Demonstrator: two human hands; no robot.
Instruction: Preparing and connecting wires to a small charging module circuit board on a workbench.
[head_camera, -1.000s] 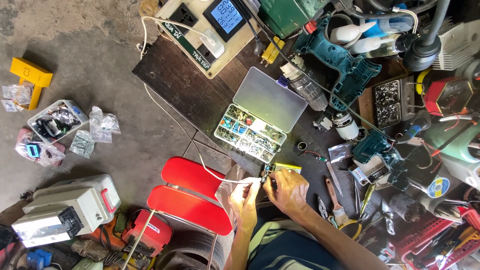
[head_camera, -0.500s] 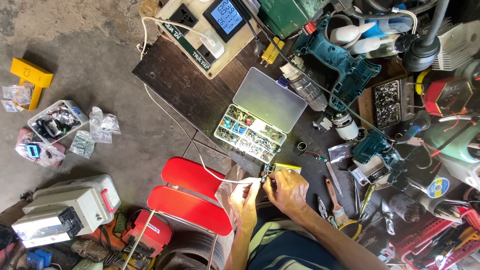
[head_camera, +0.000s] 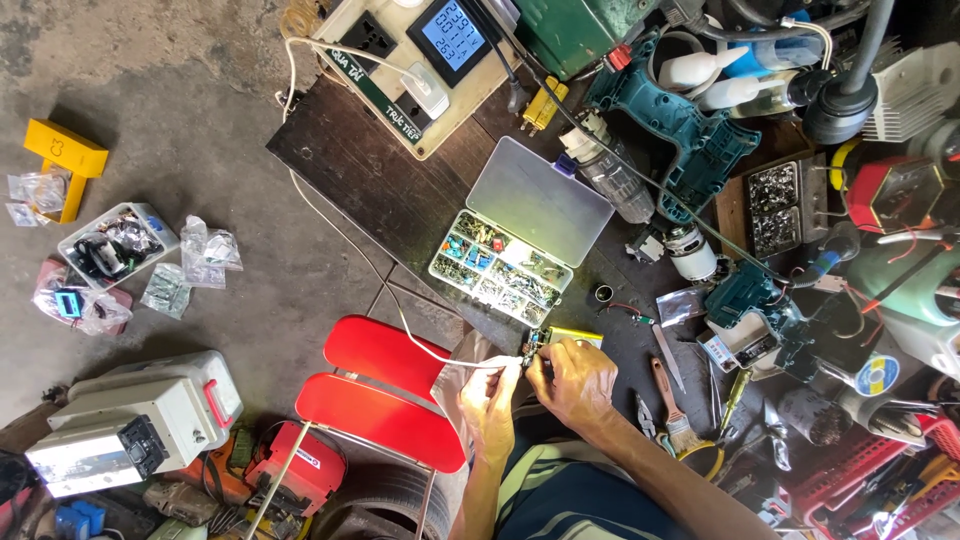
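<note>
Both hands are meeting at the table's near edge. Left hand (head_camera: 490, 400) is pinching a white cable (head_camera: 420, 345); right hand (head_camera: 575, 380), fingers curled, is pinching a small circuit board (head_camera: 534, 345) lying directly above both hands.

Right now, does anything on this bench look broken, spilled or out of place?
The teal power drill lies with its shell opened and its motor loose beside it. Small plastic bags are scattered on the floor. Both hands pinch a small circuit board.
</note>
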